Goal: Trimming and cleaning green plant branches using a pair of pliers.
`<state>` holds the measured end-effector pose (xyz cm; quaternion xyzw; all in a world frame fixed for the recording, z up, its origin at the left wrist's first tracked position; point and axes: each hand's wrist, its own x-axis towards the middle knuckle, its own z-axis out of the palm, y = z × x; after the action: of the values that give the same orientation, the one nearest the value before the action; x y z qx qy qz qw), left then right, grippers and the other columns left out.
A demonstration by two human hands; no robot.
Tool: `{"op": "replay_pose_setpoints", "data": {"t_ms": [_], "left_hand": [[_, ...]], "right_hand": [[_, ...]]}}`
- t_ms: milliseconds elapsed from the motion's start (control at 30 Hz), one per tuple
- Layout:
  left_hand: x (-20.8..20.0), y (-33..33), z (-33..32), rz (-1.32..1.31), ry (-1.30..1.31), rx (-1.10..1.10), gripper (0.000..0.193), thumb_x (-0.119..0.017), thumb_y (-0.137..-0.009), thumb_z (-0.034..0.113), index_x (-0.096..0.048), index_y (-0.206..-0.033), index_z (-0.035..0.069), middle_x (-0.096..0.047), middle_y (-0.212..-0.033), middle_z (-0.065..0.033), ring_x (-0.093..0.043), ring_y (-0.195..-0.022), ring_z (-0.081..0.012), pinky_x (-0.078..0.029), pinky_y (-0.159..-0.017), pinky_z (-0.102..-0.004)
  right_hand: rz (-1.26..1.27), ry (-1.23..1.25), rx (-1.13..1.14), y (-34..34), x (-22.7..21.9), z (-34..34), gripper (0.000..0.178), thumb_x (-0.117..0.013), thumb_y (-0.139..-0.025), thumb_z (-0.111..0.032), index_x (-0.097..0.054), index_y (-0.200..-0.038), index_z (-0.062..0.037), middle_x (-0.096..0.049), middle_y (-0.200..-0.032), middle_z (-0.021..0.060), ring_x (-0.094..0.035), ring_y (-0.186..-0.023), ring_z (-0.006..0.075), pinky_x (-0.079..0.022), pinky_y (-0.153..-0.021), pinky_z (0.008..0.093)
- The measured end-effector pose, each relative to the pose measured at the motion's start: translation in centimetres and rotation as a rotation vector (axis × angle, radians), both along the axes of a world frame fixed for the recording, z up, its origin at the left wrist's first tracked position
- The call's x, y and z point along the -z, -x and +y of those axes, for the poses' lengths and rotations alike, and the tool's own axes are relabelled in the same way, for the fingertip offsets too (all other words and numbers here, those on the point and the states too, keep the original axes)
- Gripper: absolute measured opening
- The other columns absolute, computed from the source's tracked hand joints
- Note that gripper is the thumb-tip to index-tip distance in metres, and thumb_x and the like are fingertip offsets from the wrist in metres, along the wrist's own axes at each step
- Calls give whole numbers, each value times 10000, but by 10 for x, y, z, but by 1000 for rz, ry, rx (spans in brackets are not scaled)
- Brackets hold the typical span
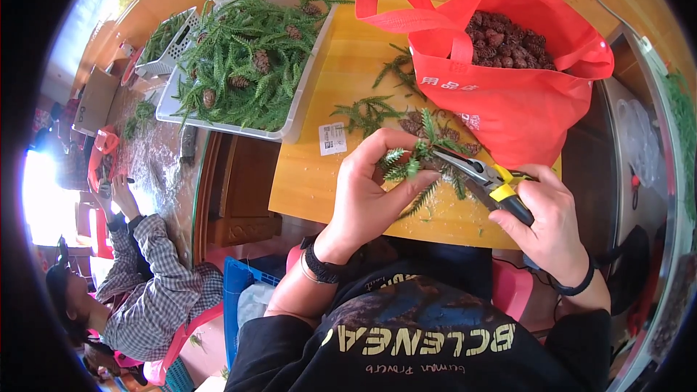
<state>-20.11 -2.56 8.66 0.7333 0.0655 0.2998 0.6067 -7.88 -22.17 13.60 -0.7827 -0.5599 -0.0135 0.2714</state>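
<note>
My left hand (377, 185) pinches a small green pine sprig (408, 162) between thumb and fingers, over the yellow table. In my right hand (543, 207) is a pair of pliers (475, 172) with yellow and black handles, its fingers wrapped round them. The jaws of the pliers point left and reach the sprig; whether they grip it I cannot tell. Under and behind the tool lie loose pine cones (451, 133), partly hidden. More green sprigs (368, 112) rest on the table just beyond my left hand.
A red bag (508, 101) full of brown cones (504, 40) stands at the back right. Back left, a clear plastic bin (290, 127) is heaped with pine branches (243, 65) and cones. A white label (332, 139) lies on the table (305, 181). A co-worker (156, 276) sits at the left.
</note>
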Motion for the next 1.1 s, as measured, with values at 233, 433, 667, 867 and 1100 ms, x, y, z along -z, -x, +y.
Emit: {"op": "replay_pose_setpoints", "data": {"t_ms": [233, 433, 667, 867, 1100], "left_hand": [[-6, -2, -5, 7, 82, -12, 299, -721, -700, -15, -546, -939, 20, -565, -885, -24, -544, -797, -77, -444, -718, -209], [0, -1, -2, 11, 50, 2, 314, -705, -692, -55, -549, -955, 16, -561, -888, -29, -555, -833, -81, -457, -739, -224], [1, -3, -6, -30, 93, -23, 291, -626, -713, -94, -578, -980, 12, -577, -900, -18, -568, -861, -84, -489, -725, -214], [5, 0, 4, 58, 489, 197, 292, -642, -763, -45, -526, -1022, 27, -556, -940, -25, -584, -827, -106, -504, -697, -232], [7, 4, 9, 28, 755, 293, 308, -620, -784, -39, -467, -1026, 74, -541, -1042, -60, -598, -834, -138, -519, -676, -252]], "right_hand": [[-14, -16, -3, -1, -1, 4, 325, -753, -642, -240, -528, -705, -14, -561, -658, 135, -557, -780, 326, -441, -636, 394], [-53, 10, 3, -3, 2, 2, 318, -752, -644, -225, -515, -680, -17, -563, -658, 134, -556, -740, 303, -442, -605, 383], [84, 28, 23, 3, 5, 2, 321, -744, -669, -229, -534, -714, 10, -565, -717, 164, -550, -714, 312, -441, -603, 378], [441, -35, -2, -6, 1, -9, 293, -707, -725, -230, -597, -830, 21, -571, -847, 174, -566, -729, 293, -444, -664, 334], [522, 186, 218, -30, 15, -41, 258, -594, -824, -219, -581, -870, 36, -620, -723, 86, -495, -601, 89, -397, -560, 254]]}}
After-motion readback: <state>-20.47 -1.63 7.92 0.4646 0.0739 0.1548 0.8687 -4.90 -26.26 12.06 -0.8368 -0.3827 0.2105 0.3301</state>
